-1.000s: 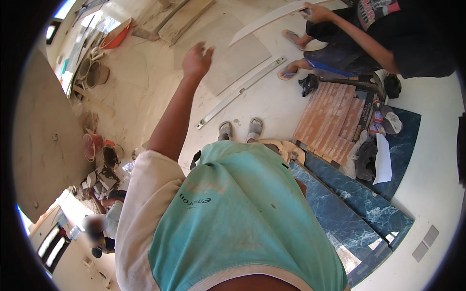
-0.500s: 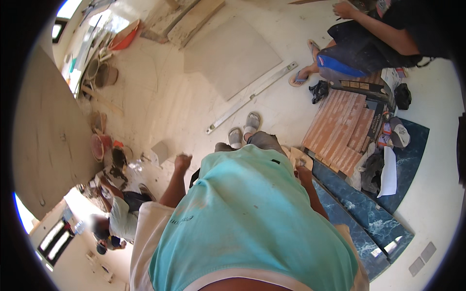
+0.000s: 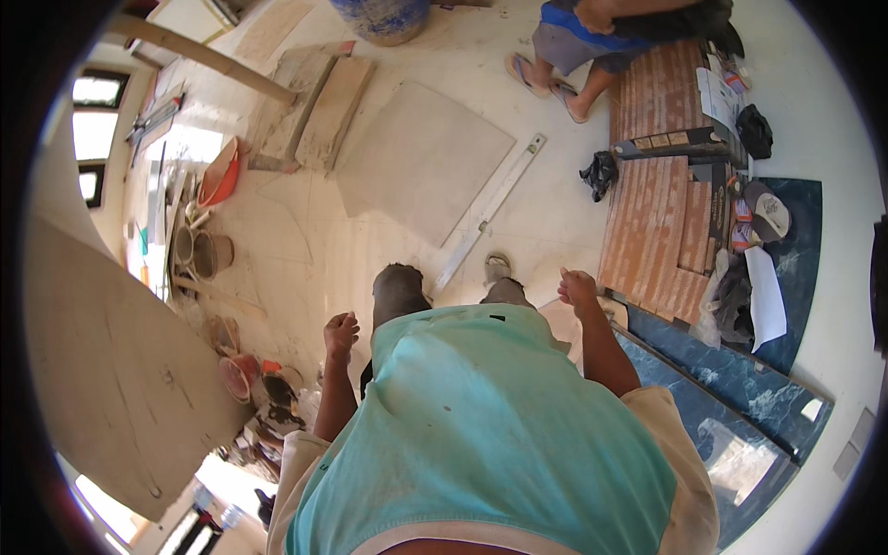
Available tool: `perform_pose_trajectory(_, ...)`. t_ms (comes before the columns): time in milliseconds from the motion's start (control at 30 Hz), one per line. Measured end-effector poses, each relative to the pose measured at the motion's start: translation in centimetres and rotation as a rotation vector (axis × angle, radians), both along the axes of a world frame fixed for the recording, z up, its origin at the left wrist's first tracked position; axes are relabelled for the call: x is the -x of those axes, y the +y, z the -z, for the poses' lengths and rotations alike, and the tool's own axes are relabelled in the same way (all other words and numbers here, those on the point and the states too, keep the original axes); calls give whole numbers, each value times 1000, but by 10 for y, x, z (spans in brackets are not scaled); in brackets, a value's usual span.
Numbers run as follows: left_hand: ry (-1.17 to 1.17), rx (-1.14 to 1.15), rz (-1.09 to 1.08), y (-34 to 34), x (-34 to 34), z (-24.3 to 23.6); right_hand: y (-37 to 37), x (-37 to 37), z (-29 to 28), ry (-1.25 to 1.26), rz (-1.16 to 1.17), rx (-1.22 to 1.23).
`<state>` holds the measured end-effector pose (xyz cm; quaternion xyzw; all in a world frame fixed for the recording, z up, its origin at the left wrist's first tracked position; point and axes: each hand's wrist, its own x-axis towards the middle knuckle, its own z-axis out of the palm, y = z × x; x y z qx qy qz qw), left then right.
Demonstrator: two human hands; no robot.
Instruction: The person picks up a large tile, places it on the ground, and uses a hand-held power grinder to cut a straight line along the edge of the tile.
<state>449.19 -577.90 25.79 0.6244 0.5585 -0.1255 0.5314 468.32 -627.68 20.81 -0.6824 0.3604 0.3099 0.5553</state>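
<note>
Both hands hang apart at the person's sides, either side of the green shirt (image 3: 481, 416). The left hand (image 3: 341, 335) is raised beside the left thigh, its fingers bent loosely inward; whether they pinch anything I cannot tell. Nearest to it on the floor, off to the left, is a dark bucket (image 3: 283, 387), with a red bucket (image 3: 239, 377) just beside that. The right hand (image 3: 577, 289) is half curled too, and whether its fingertips meet the palm is too small to tell. In view it sits just left of the brown stack (image 3: 647, 231), which lies on the floor to the person's right, next to the blue slabs (image 3: 689, 356). A cap (image 3: 770, 213) and a white sheet (image 3: 765, 296) lie to the right of that stack, a black bag (image 3: 599, 176) to its left. Ahead, a large grey tile (image 3: 425, 162) lies flat, a level (image 3: 495, 208) slanting along its right edge. Farther off are two dusty boards (image 3: 338, 111) and a blue barrel (image 3: 381, 20); at upper right a co-worker (image 3: 592, 51) in sandals is near a second brown stack
</note>
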Motion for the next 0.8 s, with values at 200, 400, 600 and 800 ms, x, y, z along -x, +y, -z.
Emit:
perform_pose_trajectory(200,76,105,84,108,-29,36,33,49,11,66,217,69)
perform_pose_trajectory(400,89,210,-22,220,-68,77,80,192,55,-114,-1032,633)
perform_pose_trajectory(600,146,117,167,273,-168,107,140,238,-1,-87,-379,501)
perform_pose_trajectory(800,-201,113,382,197,-317,70,146,229,-16,194,-429,517)
